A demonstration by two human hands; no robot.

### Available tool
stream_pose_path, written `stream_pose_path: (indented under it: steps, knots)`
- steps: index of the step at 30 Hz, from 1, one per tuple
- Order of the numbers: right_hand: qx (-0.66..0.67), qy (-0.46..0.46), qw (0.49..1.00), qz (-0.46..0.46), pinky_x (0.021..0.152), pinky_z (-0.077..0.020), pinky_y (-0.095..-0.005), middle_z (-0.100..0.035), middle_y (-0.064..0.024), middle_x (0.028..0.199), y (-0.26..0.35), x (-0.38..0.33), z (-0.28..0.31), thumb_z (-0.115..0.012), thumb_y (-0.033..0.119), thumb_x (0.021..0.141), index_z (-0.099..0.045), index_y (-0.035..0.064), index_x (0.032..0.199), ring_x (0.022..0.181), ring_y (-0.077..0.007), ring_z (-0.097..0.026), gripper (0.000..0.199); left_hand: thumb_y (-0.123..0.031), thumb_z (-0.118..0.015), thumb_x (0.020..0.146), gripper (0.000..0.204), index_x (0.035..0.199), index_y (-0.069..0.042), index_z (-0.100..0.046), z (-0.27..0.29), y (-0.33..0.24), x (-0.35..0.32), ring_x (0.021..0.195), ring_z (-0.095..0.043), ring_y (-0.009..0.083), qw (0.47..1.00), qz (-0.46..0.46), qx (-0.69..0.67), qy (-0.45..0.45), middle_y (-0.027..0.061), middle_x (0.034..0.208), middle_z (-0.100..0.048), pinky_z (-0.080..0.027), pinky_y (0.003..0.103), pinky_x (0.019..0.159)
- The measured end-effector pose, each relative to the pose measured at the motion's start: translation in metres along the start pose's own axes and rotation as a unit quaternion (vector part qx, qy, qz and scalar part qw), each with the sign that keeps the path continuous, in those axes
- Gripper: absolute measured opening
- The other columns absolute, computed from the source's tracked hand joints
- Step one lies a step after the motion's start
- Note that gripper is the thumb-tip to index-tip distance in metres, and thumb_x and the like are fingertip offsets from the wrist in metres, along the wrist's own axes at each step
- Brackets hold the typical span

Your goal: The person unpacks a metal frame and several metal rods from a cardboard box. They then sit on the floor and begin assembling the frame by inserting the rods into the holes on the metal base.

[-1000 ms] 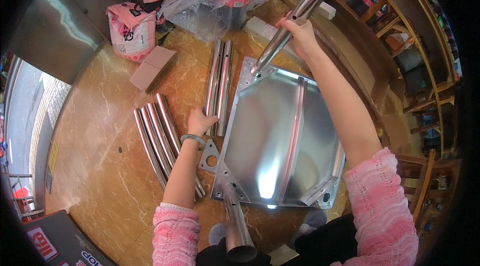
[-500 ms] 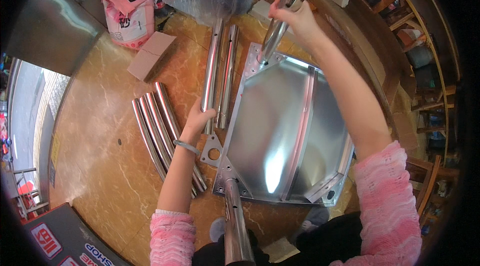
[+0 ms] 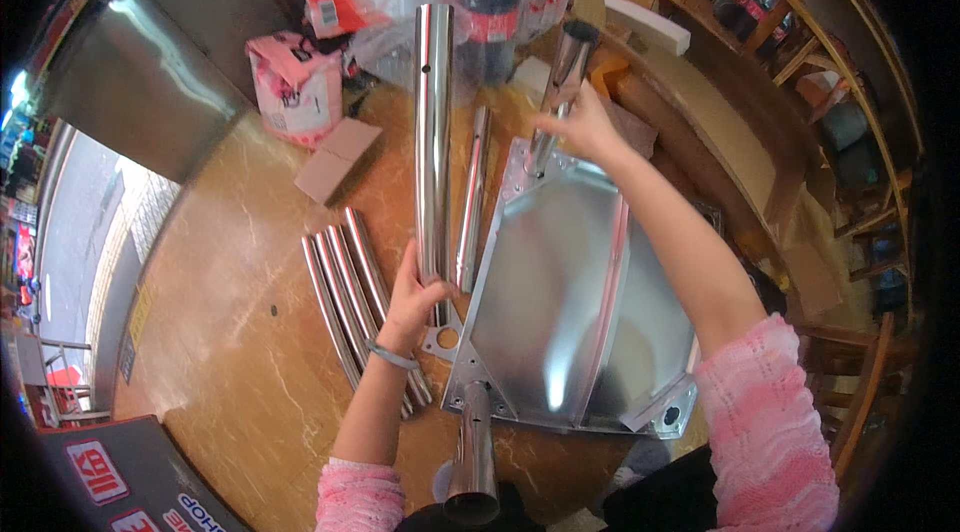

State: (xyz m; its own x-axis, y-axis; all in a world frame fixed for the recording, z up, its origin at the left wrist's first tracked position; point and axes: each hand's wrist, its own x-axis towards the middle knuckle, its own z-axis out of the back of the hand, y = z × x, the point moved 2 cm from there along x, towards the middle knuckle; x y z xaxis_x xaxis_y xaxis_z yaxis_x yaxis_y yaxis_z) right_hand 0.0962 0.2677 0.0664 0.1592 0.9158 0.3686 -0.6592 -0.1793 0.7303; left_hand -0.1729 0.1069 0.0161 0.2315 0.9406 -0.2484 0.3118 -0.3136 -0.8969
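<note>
The left hand (image 3: 415, 297) has its fingers closed round the lower end of a long chrome tube (image 3: 433, 142), which stands raised and runs from the hand toward 12 o'clock. Just at 3 o'clock of that tube, a thinner steel rod (image 3: 473, 197) lies on the marbled bench (image 3: 230, 352). The right hand (image 3: 580, 127) has its fingers gripping a second chrome tube (image 3: 560, 82) that is seated at the far corner of a shiny metal tray (image 3: 570, 302); the tray lies on the bench between the 2 forearms. A third tube (image 3: 475, 452) sticks out from the tray's near-left corner toward 6 o'clock. At 9 o'clock of the left hand, a bundle of spare tubes (image 3: 345, 292) lies side by side on the bench. Farther off, toward 11 o'clock, sit a flat cardboard box (image 3: 338, 160) and a pink bag (image 3: 295, 87). At 12 o'clock stands a dark bottle (image 3: 490, 12).
</note>
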Motion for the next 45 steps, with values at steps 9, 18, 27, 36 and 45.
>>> stream_pose_path:
  steps: [9, 18, 27, 36, 45]
  knots:
    - [0.446, 0.287, 0.847, -0.032, 0.053, -0.0461, -0.0233, -0.057, -0.0051, 0.092, 0.11, -0.088, 0.083, -0.073, 0.026, 0.072, -0.048, 0.0009, 0.113, 0.066, -0.0075, -0.053, 0.055, 0.001, -0.064, 0.072, 0.064, 0.127, -0.006, -0.033, -0.048, -0.036, -0.028, 0.087, -0.049, 0.0115, 0.918, -0.145, 0.337, 0.149, 0.0041, 0.092, -0.053, -0.041, 0.024, 0.077]
    - [0.206, 0.189, 0.935, -0.218, 0.055, -0.0468, -0.0203, -0.061, -0.0048, 0.092, -0.028, -0.157, 0.282, -0.068, 0.019, 0.072, -0.06, 0.0066, 0.097, 0.072, -0.0085, -0.055, 0.029, -0.004, -0.046, 0.086, 0.026, 0.112, 0.0, -0.048, 0.029, -0.083, -0.098, 0.094, -0.05, 0.0155, 0.921, -0.236, 0.237, -0.199, 0.0078, 0.1, -0.054, -0.04, 0.028, 0.083]
    - [0.136, -0.142, 0.965, -0.172, 0.052, -0.0445, -0.0207, -0.061, -0.0017, 0.1, -0.152, -0.102, 0.415, -0.064, 0.016, 0.077, -0.056, 0.0103, 0.1, 0.059, -0.0067, -0.052, 0.025, 0.0, -0.044, 0.078, 0.008, 0.075, -0.002, -0.051, 0.038, 0.022, -0.227, 0.057, -0.047, 0.0143, 0.864, -0.166, 0.372, -0.297, 0.0049, 0.067, -0.05, -0.039, 0.025, 0.056]
    - [0.138, -0.242, 0.944, -0.176, 0.04, -0.0345, -0.0209, -0.058, -0.0029, 0.075, -0.21, -0.097, 0.419, -0.068, 0.019, 0.072, -0.058, 0.0027, 0.092, 0.049, -0.0081, -0.046, 0.027, 0.008, -0.046, 0.075, 0.021, 0.092, 0.002, -0.056, -0.017, 0.048, -0.245, 0.08, -0.058, 0.0178, 0.896, 0.29, 0.317, 0.112, 0.0096, 0.085, -0.06, -0.047, 0.029, 0.073]
    - [0.157, -0.144, 0.948, -0.237, 0.039, -0.0346, -0.0211, -0.054, -0.0017, 0.062, -0.227, -0.105, 0.374, -0.066, 0.023, 0.073, -0.06, 0.003, 0.079, 0.045, -0.0074, -0.045, 0.021, -0.002, -0.049, 0.083, 0.017, 0.098, -0.004, -0.057, -0.017, 0.027, -0.252, 0.087, -0.057, 0.0131, 0.766, 0.391, 0.42, 0.289, 0.0029, 0.09, -0.061, -0.045, 0.026, 0.076]
